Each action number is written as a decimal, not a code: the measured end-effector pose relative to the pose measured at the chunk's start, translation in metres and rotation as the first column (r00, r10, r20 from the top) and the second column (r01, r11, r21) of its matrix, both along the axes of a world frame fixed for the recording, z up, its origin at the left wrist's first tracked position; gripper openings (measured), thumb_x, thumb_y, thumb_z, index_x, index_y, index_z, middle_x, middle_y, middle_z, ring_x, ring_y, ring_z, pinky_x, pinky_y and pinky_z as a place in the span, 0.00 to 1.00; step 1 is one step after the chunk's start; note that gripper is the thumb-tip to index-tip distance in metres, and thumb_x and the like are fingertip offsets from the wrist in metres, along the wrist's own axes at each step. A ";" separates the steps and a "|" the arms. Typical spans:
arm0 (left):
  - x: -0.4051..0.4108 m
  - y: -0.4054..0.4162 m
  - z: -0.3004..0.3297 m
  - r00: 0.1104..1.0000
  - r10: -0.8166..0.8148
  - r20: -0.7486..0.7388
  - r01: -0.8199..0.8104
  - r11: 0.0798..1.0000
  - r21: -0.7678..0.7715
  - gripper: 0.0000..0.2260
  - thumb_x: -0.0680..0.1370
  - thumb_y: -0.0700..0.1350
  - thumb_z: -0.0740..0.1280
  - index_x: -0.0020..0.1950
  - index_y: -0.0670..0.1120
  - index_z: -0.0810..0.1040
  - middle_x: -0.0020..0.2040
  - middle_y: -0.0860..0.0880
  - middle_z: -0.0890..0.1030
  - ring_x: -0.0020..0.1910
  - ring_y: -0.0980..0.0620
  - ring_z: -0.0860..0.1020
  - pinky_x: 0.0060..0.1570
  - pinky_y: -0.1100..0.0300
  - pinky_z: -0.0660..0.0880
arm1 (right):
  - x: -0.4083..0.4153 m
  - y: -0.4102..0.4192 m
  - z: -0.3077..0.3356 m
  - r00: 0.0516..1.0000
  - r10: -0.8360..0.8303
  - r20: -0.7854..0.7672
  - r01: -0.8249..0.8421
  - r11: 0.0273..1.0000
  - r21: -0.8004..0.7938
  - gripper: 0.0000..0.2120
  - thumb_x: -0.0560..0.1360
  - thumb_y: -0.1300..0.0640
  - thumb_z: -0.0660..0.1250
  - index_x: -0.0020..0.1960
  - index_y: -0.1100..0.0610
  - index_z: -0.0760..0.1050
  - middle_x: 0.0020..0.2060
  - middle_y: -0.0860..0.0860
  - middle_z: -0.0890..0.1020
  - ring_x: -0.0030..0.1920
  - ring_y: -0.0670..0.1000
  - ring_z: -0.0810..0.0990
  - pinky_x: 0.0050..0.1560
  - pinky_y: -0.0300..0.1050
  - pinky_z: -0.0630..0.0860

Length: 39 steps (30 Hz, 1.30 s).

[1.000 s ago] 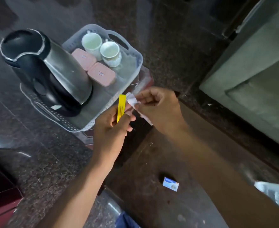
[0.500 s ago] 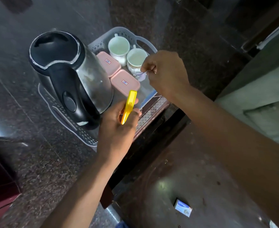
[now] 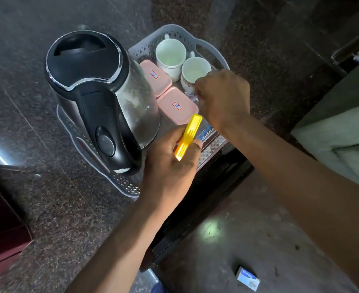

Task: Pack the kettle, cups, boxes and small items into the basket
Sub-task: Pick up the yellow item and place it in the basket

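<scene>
While left hand pinches flat yellow plastic strip, perforated basket holds steel kettle.

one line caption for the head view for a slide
Left hand holds a yellow stick over the basket beside the kettle.

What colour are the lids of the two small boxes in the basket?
Pale pink lids, each with a small label; clearest in the head view.

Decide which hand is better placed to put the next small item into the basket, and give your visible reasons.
Probably the right hand: it is already low inside the basket beside the cup, pinching a small white item. The left hand holds its yellow stick above the near rim.
</scene>
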State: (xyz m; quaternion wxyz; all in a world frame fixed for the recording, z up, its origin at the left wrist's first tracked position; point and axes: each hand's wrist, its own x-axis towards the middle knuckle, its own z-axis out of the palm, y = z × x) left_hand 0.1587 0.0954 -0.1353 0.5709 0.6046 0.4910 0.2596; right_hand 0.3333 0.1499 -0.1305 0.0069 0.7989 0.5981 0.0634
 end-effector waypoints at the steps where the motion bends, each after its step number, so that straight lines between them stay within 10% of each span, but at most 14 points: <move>1: 0.001 0.002 0.000 1.000 -0.001 -0.003 0.001 1.000 0.000 0.09 0.80 0.48 0.70 0.50 0.42 0.84 0.41 0.37 0.78 0.42 0.38 0.79 0.51 0.36 0.84 | 0.000 -0.001 0.001 1.000 -0.005 -0.021 0.005 1.000 -0.010 0.10 0.78 0.58 0.72 0.59 0.52 0.85 0.51 0.54 0.86 0.54 0.60 0.85 0.47 0.50 0.81; 6: 0.004 0.011 -0.001 1.000 -0.014 -0.014 0.014 1.000 -0.003 0.11 0.80 0.48 0.70 0.54 0.42 0.86 0.45 0.32 0.83 0.43 0.35 0.81 0.46 0.38 0.84 | 0.011 -0.012 0.019 0.935 -0.069 -0.348 0.093 0.994 0.053 0.10 0.79 0.57 0.71 0.59 0.51 0.85 0.55 0.51 0.87 0.54 0.56 0.86 0.56 0.52 0.83; 12: 0.011 0.016 -0.002 0.996 -0.065 -0.053 0.066 0.998 0.022 0.07 0.83 0.45 0.71 0.47 0.44 0.83 0.32 0.49 0.75 0.34 0.54 0.70 0.38 0.56 0.68 | 0.024 -0.027 0.073 0.530 -0.042 -0.847 0.020 0.999 -0.036 0.23 0.74 0.73 0.62 0.58 0.52 0.86 0.50 0.47 0.88 0.52 0.48 0.87 0.50 0.37 0.84; 24: 0.017 0.026 0.001 0.921 -0.198 -0.335 0.260 0.953 0.152 0.07 0.85 0.44 0.70 0.61 0.48 0.87 0.38 0.52 0.75 0.46 0.38 0.82 0.45 0.49 0.75 | 0.006 -0.029 0.088 0.842 0.230 -0.488 -0.380 0.896 -0.232 0.10 0.75 0.59 0.76 0.53 0.46 0.87 0.46 0.43 0.83 0.49 0.46 0.82 0.57 0.51 0.81; 39: 0.003 0.021 -0.011 0.930 -0.179 -0.322 0.212 0.975 0.069 0.20 0.85 0.43 0.72 0.78 0.48 0.80 0.71 0.47 0.86 0.71 0.48 0.83 0.74 0.53 0.76 | 0.028 -0.013 0.052 0.853 0.166 -0.494 -0.345 0.890 -0.298 0.09 0.72 0.65 0.79 0.49 0.54 0.90 0.42 0.51 0.89 0.42 0.46 0.84 0.52 0.39 0.79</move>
